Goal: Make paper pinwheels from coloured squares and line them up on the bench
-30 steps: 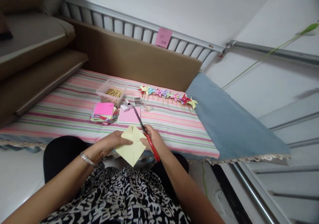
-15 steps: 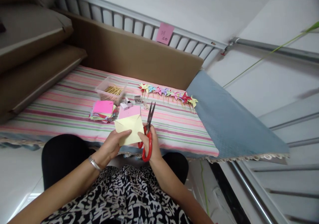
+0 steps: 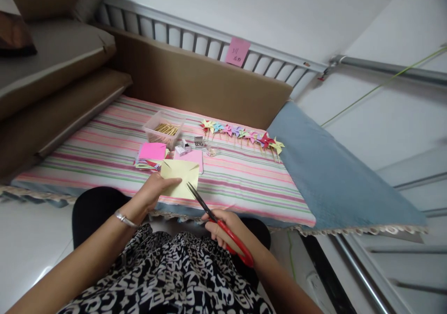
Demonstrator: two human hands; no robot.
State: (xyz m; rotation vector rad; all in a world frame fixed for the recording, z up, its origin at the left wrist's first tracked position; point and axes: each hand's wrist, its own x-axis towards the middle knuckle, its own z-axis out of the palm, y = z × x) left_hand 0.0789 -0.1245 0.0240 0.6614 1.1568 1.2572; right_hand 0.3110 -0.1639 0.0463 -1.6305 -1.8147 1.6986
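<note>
My left hand (image 3: 156, 188) grips a pale yellow square of paper (image 3: 180, 170) by its left edge, thumb on top. Short slits run in from the paper's two far corners. Red-handled scissors (image 3: 232, 237) are in my right hand (image 3: 223, 224), their dark blades almost closed and pointing up-left, with the tips at the paper's right side. Whether the tips touch the paper I cannot tell. Beyond it lies a pink paper sheet (image 3: 195, 157), and to the left stands a stack of coloured paper squares (image 3: 152, 151) with pink on top.
A clear plastic box (image 3: 152, 136) holds thin wooden sticks. Two small boxes (image 3: 199, 141) stand near it. A row of small paper pinwheels (image 3: 244, 135) lies at the back right of the striped cloth (image 3: 244, 183). Cardboard (image 3: 202, 76) stands upright behind, and large padded slabs (image 3: 70, 104) are at left.
My right hand has let go of the yellow paper and moved down and right. The scissors have swung round, so their blades now point up-left at the paper.
</note>
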